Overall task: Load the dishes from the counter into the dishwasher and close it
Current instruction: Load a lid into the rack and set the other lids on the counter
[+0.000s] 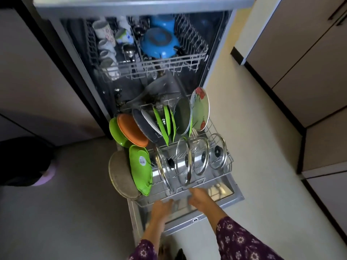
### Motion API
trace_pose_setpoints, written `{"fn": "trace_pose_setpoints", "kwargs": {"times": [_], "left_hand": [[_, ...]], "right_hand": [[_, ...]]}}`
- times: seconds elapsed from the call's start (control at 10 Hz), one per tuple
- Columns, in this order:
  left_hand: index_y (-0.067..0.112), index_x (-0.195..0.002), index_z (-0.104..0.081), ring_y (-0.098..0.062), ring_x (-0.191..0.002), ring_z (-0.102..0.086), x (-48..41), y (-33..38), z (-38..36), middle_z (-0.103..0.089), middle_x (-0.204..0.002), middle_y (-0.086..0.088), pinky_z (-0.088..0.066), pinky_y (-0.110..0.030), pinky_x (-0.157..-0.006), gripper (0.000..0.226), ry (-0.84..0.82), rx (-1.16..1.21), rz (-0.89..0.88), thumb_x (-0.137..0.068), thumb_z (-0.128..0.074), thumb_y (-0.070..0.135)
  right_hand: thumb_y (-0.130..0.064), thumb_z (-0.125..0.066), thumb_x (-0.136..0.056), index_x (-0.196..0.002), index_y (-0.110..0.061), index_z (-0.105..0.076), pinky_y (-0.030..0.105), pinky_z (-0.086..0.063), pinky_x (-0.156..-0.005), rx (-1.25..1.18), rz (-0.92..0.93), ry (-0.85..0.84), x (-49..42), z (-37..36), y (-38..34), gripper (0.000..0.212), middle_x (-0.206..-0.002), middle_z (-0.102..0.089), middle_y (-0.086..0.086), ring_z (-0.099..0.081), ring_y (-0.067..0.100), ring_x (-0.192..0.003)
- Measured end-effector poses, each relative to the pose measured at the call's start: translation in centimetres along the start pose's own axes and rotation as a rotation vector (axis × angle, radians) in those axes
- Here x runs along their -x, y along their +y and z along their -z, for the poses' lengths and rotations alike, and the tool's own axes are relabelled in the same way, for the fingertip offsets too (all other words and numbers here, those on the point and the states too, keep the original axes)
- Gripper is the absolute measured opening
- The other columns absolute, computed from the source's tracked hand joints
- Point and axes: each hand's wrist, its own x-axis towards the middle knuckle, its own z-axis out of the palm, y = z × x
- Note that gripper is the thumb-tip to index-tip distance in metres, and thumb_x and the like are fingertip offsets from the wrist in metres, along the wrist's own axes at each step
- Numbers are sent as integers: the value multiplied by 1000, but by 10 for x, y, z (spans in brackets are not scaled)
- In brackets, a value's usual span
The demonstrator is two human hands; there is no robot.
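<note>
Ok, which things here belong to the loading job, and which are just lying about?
Job: left hand and right hand at the front edge of the lower rack; plates; glass lids; upper rack; blue pots; mugs; dishwasher door.
Not the job: cabinets on the right; dark and purple thing on the floor, left.

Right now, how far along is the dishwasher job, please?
Looks largely done: plates and lids fill the lower rack, mugs and blue bowls the upper rack. Left hand and right hand are at the lower rack's front. Remaining: slide it in, shut the door.
</note>
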Motion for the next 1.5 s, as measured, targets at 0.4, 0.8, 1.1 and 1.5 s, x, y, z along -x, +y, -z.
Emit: {"fn": "trace_pose_setpoints", "kwargs": {"times": [0.4, 0.8, 1.1, 1.5], "left_hand": [[-1, -124, -48, -32, -116, -47, -96, -4, -10, -42, -132, -22, -40, -31, -91, 31, -16, 820, 243, -94, -49, 1], [2, -88, -56, -20, -68, -45, -149, 60, 26, -48, -78, -11, -43, -27, -62, 8, -13, 947, 94, -91, -50, -2], [6, -87, -52, -28, -92, -51, -175, 103, 48, -53, -101, -19, -48, -27, -69, 9, 7, 920, 57, -91, -51, -2], [4, -88, -49, -24, -72, -53, -255, 178, 86, -55, -81, -15, -46, -31, -68, 21, -42, 1028, -118, -94, -33, -7]], "right_hand": [[15, -32, -83, -69, -3, -47, 28, -25, -53, -497, 50, 26, -79, -10, 10, 27, -63, -41, 10, -32, 16, -55], [12, -41, -86, -93, 2, -57, 26, -39, -60, -423, 187, -1, -116, -58, -72, 20, -74, -53, 12, -45, 17, -65], [11, -46, -88, -96, 2, -54, 25, -51, -65, -297, 258, 70, -160, -82, -114, 15, -88, -56, 15, -53, 19, -69], [-26, -48, -97, -121, -5, -59, 29, -52, -87, -108, 393, 162, -222, -132, -213, 34, -116, -61, 15, -64, 17, -93]]}}
